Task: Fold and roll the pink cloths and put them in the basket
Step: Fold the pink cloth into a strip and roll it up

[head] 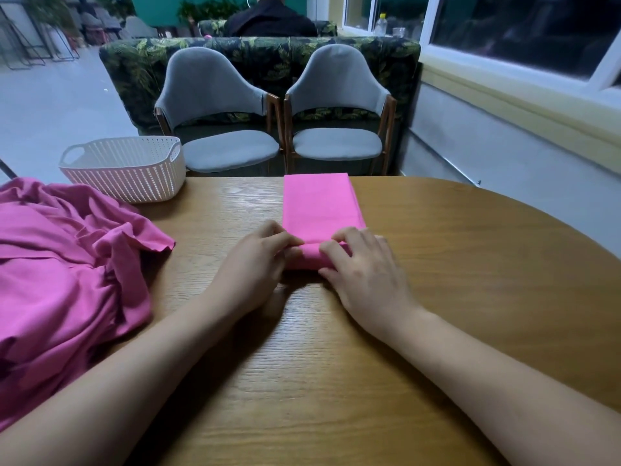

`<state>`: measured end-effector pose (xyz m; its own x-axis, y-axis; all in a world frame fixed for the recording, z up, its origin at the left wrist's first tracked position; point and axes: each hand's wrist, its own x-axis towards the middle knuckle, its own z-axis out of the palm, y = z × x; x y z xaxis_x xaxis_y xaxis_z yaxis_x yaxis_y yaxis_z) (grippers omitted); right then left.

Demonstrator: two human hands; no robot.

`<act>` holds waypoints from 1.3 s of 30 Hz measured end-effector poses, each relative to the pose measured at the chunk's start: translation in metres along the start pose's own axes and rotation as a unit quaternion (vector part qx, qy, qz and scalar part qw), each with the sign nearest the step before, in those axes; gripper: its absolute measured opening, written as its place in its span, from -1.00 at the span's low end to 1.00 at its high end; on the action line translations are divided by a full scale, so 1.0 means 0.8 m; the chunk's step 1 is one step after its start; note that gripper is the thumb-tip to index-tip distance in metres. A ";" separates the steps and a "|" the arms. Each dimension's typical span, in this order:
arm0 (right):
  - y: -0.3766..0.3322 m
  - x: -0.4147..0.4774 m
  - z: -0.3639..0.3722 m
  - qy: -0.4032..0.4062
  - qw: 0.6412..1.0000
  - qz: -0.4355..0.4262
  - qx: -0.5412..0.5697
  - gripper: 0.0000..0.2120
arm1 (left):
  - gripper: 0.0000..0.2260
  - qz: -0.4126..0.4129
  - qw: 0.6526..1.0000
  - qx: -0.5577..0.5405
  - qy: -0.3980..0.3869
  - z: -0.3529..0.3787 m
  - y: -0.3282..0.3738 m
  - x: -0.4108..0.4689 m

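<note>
While a heap of loose pink cloths [64, 264] lies crumpled at the table's [453, 264] left edge, a white basket [126, 168] stands just behind it, at the far edge. Toward the middle, the left hand [258, 264] pinches the left end of a small roll at the near end of a folded pink cloth [321, 205]. Its flat strip stretches away from both hands. The right hand [364, 267] curls over the roll's right end, fingers pressing it.

Both hands, left hand [260, 260] and right hand [364, 267], pressed the rolled near end of a folded pink cloth [321, 203] on the desk [437, 264]. A white basket [126, 168] (nothing visible inside) stood beside a heap of pink cloths [64, 264].
</note>
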<state>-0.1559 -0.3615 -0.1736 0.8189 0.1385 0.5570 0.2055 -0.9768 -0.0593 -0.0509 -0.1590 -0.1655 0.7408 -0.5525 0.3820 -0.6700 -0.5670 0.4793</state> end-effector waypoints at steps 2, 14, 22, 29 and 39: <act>0.004 0.003 0.002 -0.004 1.000 0.008 0.012 -0.77 | -0.68 -0.008 1.000 0.005 0.009 0.004 -0.001 0.006; 0.032 0.052 0.040 -0.041 0.990 0.103 0.082 -0.79 | -0.72 0.059 0.991 0.112 0.051 0.005 0.001 0.012; 0.024 0.046 0.024 -0.042 0.998 0.049 0.024 -0.66 | -0.70 -0.005 1.000 0.017 0.009 0.007 -0.010 0.027; 0.028 0.046 0.023 -0.044 0.998 0.040 0.033 -0.71 | -0.71 -0.021 1.000 -0.013 -0.017 0.004 -0.014 0.029; 0.013 0.025 -0.037 -0.171 0.978 0.029 0.117 -0.72 | -0.75 0.009 0.995 -0.021 -0.099 -0.027 0.004 -0.007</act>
<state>-0.1530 -0.3740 -0.1388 0.9559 0.1692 0.2401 0.2374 -0.9265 -0.2920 -0.0559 -0.1444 -0.1492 0.7020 -0.6740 0.2298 -0.6774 -0.5326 0.5074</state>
